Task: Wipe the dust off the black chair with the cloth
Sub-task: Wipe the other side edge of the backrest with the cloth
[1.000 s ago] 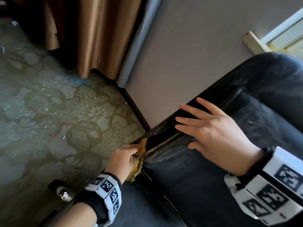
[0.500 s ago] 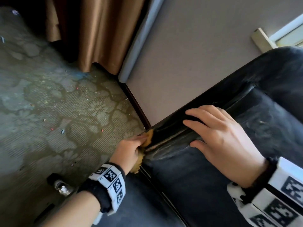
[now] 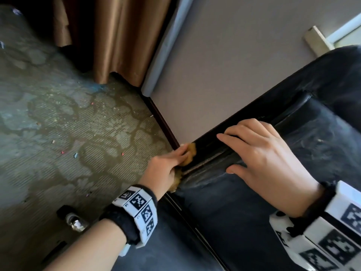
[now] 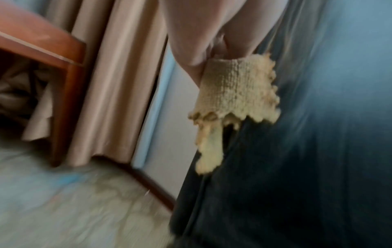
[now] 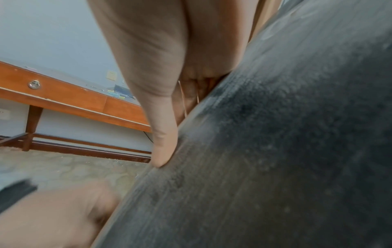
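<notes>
The black chair (image 3: 224,212) fills the lower right of the head view, its dusty edge running up to the right. My left hand (image 3: 166,169) presses a yellow knitted cloth (image 3: 190,153) against the chair's outer side at the front corner. In the left wrist view the cloth (image 4: 237,94) hangs from under my fingers against the dark chair side (image 4: 297,151). My right hand (image 3: 259,159) rests on the chair's top edge, fingers bent over it and thumb on the seat. In the right wrist view the thumb lies along the dusty surface (image 5: 275,151).
The patterned carpet (image 3: 68,133), strewn with small bits, lies to the left. A grey wall (image 3: 224,65) with a dark skirting stands close behind the chair. Brown curtains (image 3: 117,36) hang at the back. A chair castor (image 3: 72,220) shows lower left. A wooden desk (image 5: 63,94) stands further off.
My left hand has slid the cloth up along the chair's side towards the wall corner. The fingers of my right hand have bent over the top edge.
</notes>
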Demonstrator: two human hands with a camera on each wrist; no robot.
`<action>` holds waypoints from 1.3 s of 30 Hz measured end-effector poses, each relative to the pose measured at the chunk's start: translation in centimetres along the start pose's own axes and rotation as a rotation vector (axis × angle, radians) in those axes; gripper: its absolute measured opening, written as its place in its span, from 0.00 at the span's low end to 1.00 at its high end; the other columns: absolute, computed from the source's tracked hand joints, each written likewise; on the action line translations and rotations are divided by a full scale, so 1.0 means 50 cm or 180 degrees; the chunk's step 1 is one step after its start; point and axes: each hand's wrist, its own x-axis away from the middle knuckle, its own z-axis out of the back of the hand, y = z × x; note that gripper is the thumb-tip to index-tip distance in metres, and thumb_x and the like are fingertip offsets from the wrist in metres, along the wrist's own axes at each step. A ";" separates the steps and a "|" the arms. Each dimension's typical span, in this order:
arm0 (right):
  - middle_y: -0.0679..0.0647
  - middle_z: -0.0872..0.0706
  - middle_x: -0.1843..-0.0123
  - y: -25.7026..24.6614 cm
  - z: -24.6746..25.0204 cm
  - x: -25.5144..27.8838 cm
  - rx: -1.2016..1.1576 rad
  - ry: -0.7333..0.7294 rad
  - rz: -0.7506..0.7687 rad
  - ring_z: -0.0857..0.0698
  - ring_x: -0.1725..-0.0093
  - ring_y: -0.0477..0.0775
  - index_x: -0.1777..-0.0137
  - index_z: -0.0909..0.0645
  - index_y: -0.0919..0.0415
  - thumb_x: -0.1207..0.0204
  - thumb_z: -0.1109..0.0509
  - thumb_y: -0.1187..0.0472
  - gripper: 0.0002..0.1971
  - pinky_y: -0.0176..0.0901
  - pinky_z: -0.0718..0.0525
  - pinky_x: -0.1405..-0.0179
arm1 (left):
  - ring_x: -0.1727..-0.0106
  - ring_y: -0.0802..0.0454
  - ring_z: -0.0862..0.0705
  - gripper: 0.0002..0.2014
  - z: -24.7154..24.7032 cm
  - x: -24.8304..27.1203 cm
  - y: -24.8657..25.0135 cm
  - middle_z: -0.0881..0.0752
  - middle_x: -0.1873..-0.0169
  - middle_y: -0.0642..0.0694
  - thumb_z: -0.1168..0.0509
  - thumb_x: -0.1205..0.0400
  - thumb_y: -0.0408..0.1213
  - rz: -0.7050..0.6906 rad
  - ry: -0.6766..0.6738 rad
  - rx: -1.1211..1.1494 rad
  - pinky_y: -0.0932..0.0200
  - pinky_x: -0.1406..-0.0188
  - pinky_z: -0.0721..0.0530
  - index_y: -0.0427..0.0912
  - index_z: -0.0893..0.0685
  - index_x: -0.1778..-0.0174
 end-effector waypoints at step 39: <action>0.57 0.14 0.59 -0.001 -0.008 -0.014 0.0035 0.0015 -0.0110 0.16 0.56 0.65 0.60 0.13 0.65 0.63 0.13 0.63 0.26 0.49 0.24 0.52 | 0.23 0.49 0.30 0.18 -0.054 0.087 0.072 0.26 0.28 0.44 0.42 0.17 0.27 -0.1494 0.0722 -0.0174 0.52 0.26 0.28 0.39 0.26 0.30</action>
